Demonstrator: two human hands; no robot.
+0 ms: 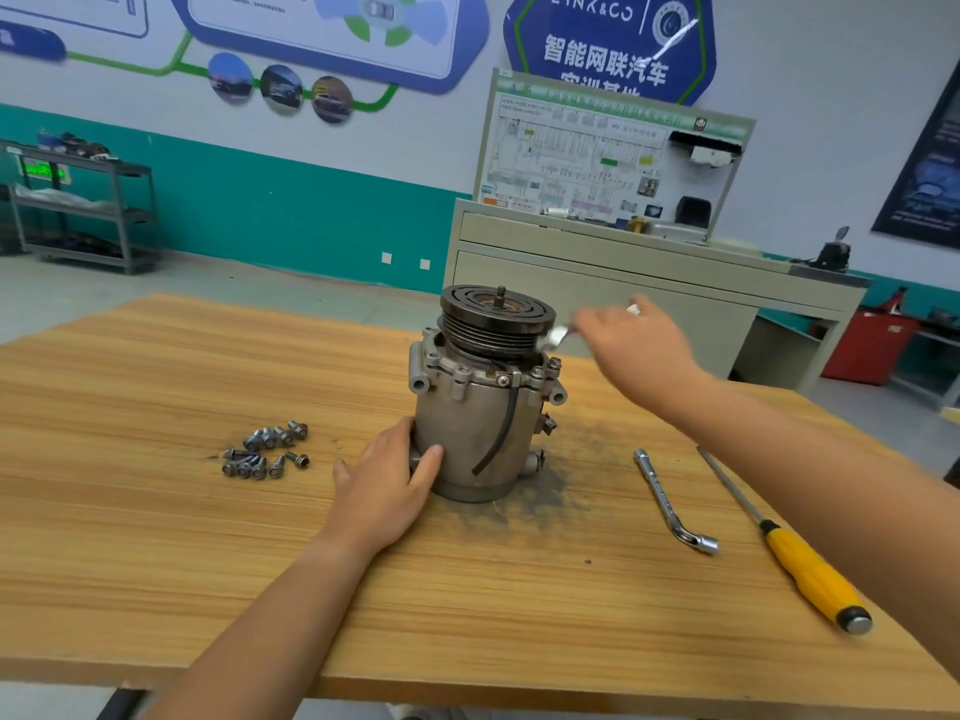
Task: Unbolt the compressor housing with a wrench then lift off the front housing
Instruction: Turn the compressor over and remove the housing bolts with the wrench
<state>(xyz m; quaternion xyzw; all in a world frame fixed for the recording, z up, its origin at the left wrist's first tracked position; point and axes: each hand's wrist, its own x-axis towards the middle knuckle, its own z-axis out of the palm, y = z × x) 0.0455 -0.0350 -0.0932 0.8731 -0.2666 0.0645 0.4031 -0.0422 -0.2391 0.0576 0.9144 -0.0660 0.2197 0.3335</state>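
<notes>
The compressor (478,428) is standing upright on the wooden table (156,537), with its black pulley (496,317) facing up. The left hand (387,485) is pressing flat against the compressor's lower left side, fingers fairly straight and thumb lying on the front of the body. The right hand (639,345), blurred, is hovering just right of the pulley, fingers curling around a shiny wrench (557,336) whose tip is pointing at the compressor's upper rim. Loose bolts (267,449) are lying in a heap left of the compressor. A bent socket wrench (670,501) is lying to its right, and a yellow-handled screwdriver (810,569) farther right.
</notes>
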